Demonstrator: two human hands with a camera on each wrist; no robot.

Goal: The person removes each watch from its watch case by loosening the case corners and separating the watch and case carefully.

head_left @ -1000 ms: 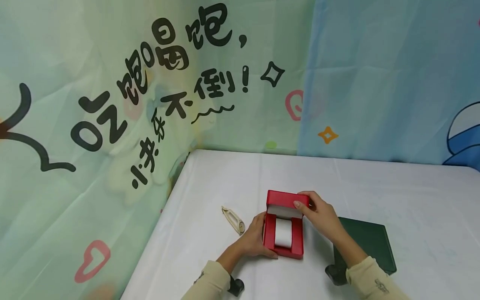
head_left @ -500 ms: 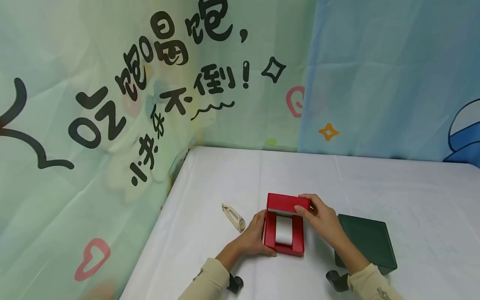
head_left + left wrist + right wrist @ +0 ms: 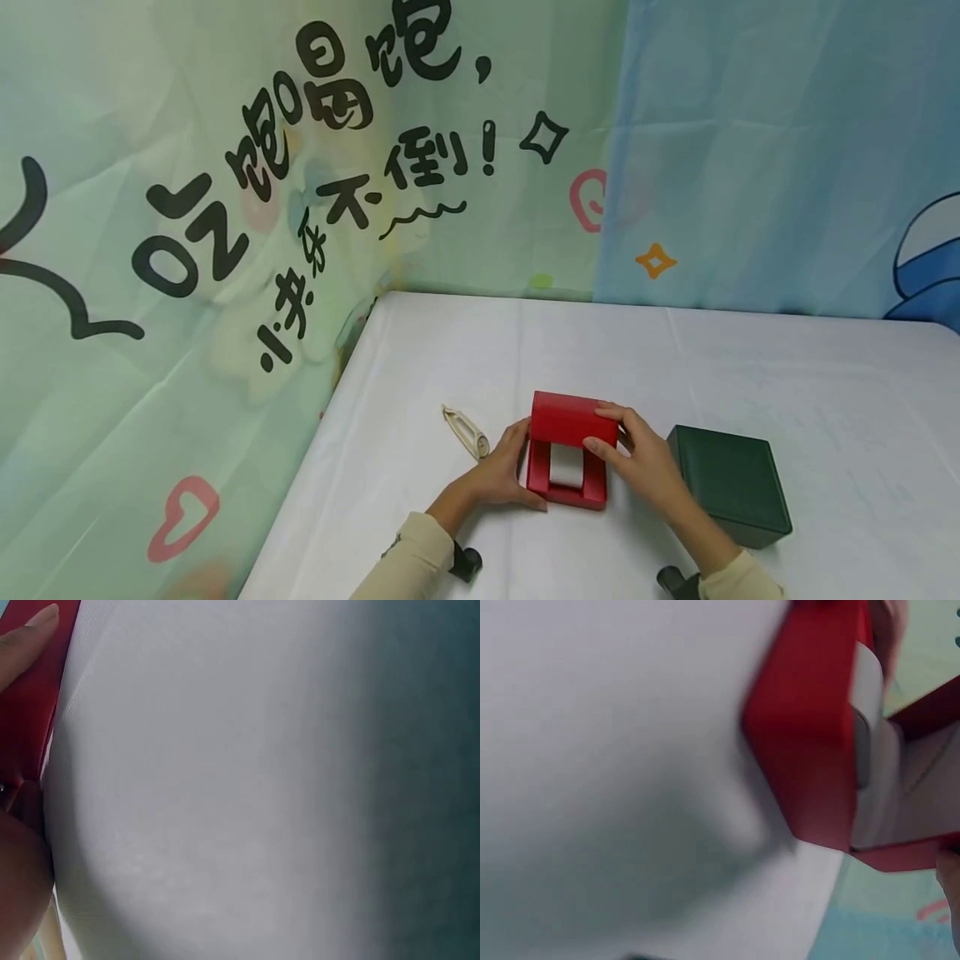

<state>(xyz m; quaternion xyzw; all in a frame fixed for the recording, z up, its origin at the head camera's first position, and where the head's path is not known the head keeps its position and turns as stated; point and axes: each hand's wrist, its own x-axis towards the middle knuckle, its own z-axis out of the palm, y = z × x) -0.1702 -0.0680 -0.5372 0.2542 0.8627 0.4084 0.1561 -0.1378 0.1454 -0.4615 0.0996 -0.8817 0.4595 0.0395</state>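
A small red watch box [image 3: 536,479] sits on the table, its hinged lid [image 3: 564,421] tilted partway down over a white cushion [image 3: 566,467]. My left hand [image 3: 497,477] holds the box's left side, thumb at the near corner. With the thumb in front and the fingers on top, my right hand [image 3: 639,454] grips the lid's right end. In the right wrist view the pale lining of the lid [image 3: 930,780] shows, with the lid standing apart from the red base [image 3: 810,742]. The left wrist view shows a fingertip [image 3: 41,622] on the red surface.
A gold-coloured hair clip [image 3: 467,433] lies left of the watch box. To the right stands a dark green box [image 3: 731,479], close to my right forearm. White cloth covers the table [image 3: 825,383], and printed curtains [image 3: 750,167] hang behind it.
The lid has swung lower toward me and now hides more of the cushion. My right hand has moved down with it, while my left hand keeps holding the base.
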